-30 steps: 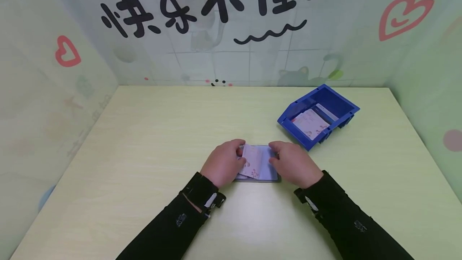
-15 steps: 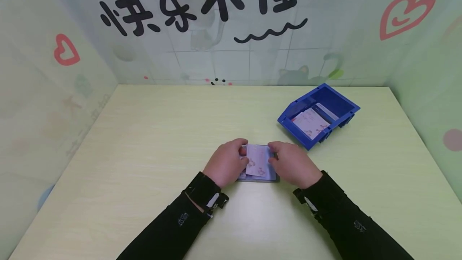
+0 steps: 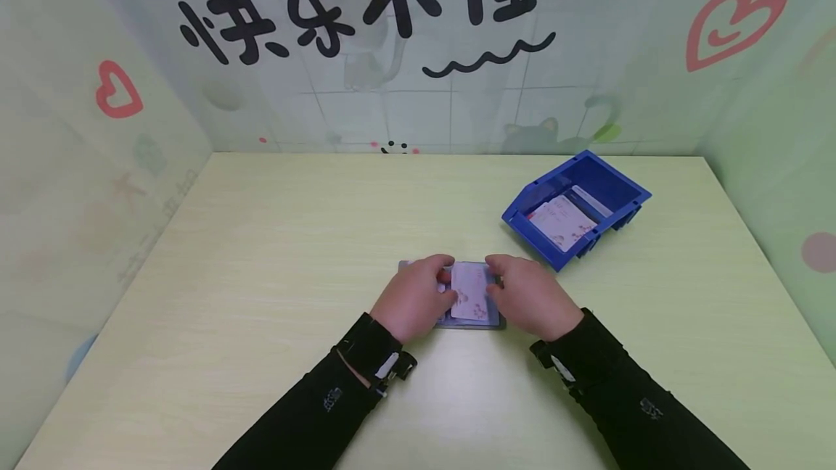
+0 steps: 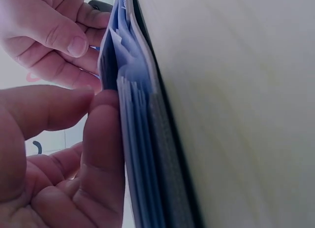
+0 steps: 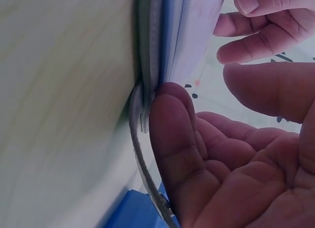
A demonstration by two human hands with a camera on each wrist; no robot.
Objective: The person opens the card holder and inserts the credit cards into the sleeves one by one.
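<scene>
A card holder (image 3: 480, 324) with stacked clear sleeves (image 4: 135, 119) lies unfolded on the table, its loose strap (image 5: 142, 164) hanging off the right side. On its right page lies a pale pink card (image 3: 469, 292) with small printed flowers, lined up with the page. My left hand (image 3: 414, 299) pinches the card's left edge; in the left wrist view its fingertips meet right at the page. My right hand (image 3: 530, 296) rests a finger on the holder's right edge, its thumb apart from that finger. The left page is mostly hidden under my left hand.
A blue bin (image 3: 535, 241) stands beyond my right hand, with another pink flowered card (image 3: 562, 223) and a dark blue item inside. The light wooden table (image 3: 300, 238) ends at printed cloth walls at the back and sides.
My left hand has slid a little to the right with the pink card, which was slightly tilted and now lies straight on the page. The right hand has hardly moved.
</scene>
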